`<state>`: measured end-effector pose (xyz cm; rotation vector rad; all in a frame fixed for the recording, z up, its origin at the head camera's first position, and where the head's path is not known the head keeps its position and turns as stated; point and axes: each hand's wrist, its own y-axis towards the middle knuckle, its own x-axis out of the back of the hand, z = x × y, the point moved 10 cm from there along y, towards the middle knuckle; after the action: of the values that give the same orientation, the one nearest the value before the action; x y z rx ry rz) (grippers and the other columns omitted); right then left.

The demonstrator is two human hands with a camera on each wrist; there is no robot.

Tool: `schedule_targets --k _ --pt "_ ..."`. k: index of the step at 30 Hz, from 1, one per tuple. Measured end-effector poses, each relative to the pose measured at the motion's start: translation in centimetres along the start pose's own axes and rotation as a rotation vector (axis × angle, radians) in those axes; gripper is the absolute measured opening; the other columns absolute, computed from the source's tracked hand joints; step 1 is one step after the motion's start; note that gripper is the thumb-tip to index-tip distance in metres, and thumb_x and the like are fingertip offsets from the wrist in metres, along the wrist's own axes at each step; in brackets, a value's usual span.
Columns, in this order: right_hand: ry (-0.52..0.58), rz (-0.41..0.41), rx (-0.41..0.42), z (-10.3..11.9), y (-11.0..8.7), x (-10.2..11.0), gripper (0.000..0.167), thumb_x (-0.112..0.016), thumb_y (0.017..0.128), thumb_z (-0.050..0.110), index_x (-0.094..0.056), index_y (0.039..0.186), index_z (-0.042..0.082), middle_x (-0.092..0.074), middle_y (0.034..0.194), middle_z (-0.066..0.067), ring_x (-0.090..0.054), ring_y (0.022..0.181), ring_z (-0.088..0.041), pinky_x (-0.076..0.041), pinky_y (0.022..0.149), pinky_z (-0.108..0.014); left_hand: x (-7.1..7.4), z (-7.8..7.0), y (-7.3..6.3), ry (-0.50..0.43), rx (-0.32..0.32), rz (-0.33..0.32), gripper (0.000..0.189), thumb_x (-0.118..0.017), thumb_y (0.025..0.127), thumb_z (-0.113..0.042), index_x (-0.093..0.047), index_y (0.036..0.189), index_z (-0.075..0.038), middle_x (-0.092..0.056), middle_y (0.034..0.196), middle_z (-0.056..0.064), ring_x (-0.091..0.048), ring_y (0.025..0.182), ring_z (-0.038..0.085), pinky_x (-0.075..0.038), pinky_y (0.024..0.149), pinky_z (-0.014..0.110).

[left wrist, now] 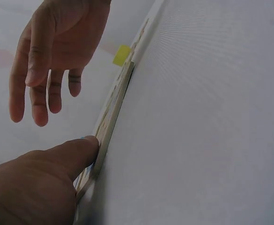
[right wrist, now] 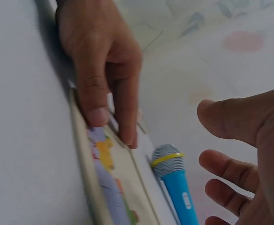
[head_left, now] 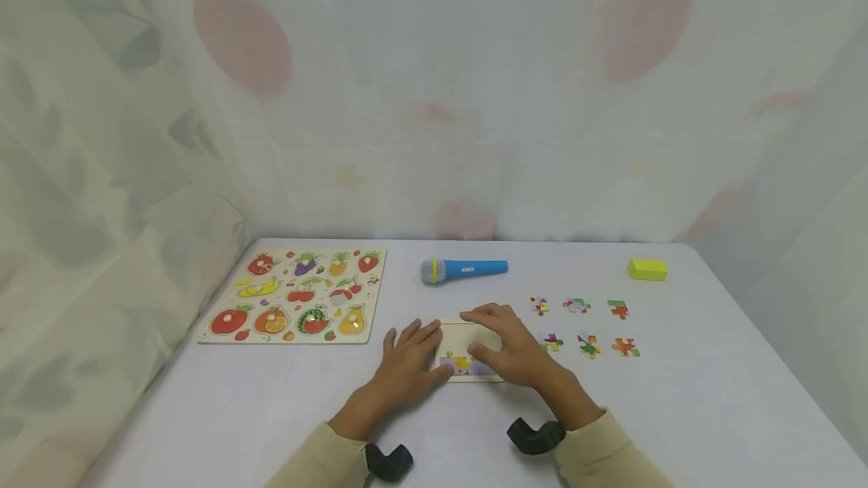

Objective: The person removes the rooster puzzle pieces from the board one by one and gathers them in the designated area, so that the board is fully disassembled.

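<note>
A small wooden jigsaw tray (head_left: 456,336) lies on the white table between my hands. Joined puzzle pieces (head_left: 459,363) with a yellow and purple print fill its near strip; bare wood shows beyond them. My left hand (head_left: 408,371) rests on the tray's left side, its thumb on the near-left corner and its fingertips at the left rim. Over the tray's right side is my right hand (head_left: 511,349), fingers loosely bent, thumb apart from them and nothing held. In the left wrist view the right hand (left wrist: 62,51) hangs above the tray, clear of it.
Several loose puzzle pieces (head_left: 588,345) lie in two rows to the right of the tray. A blue toy microphone (head_left: 475,268) lies behind it, and a yellow block (head_left: 647,269) sits at the back right. At the left is a fruit peg board (head_left: 291,315). A printed curtain (head_left: 434,134) hangs behind.
</note>
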<state>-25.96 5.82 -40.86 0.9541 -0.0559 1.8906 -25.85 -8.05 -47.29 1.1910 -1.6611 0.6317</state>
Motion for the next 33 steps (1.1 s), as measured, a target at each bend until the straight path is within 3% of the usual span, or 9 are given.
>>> schedule_targets --k 4,15,33 --pt "-0.007 0.038 -0.020 -0.9 -0.1 -1.4 0.045 -0.068 0.087 0.010 -0.060 0.132 0.010 -0.055 0.124 0.002 -0.042 0.115 -0.020 -0.037 0.096 -0.051 -0.2 0.0 0.1 -0.005 0.000 0.010 0.068 -0.061 0.090 -0.052 -0.049 0.142 -0.010 -0.039 0.150 0.002 -0.024 0.140 0.032 -0.008 0.105 0.066" --pt "-0.084 0.052 0.067 -1.6 -0.2 -3.5 0.044 -0.066 0.085 0.005 -0.061 0.129 0.007 -0.057 0.118 -0.003 -0.045 0.108 -0.023 -0.036 0.087 -0.048 -0.1 -0.1 0.2 0.003 -0.034 -0.007 0.069 -0.063 0.088 -0.052 -0.050 0.141 -0.009 -0.041 0.149 0.004 -0.027 0.139 0.035 -0.011 0.103 0.068" --pt "-0.274 0.198 -0.039 -2.4 -0.2 -5.7 0.040 -0.058 0.089 0.009 -0.064 0.128 0.014 -0.048 0.126 -0.005 -0.039 0.116 -0.025 -0.032 0.093 -0.050 -0.1 0.3 0.2 -0.022 -0.022 0.031 0.077 -0.068 0.082 -0.055 -0.050 0.141 -0.009 -0.038 0.150 0.004 -0.025 0.139 0.035 -0.009 0.104 0.067"
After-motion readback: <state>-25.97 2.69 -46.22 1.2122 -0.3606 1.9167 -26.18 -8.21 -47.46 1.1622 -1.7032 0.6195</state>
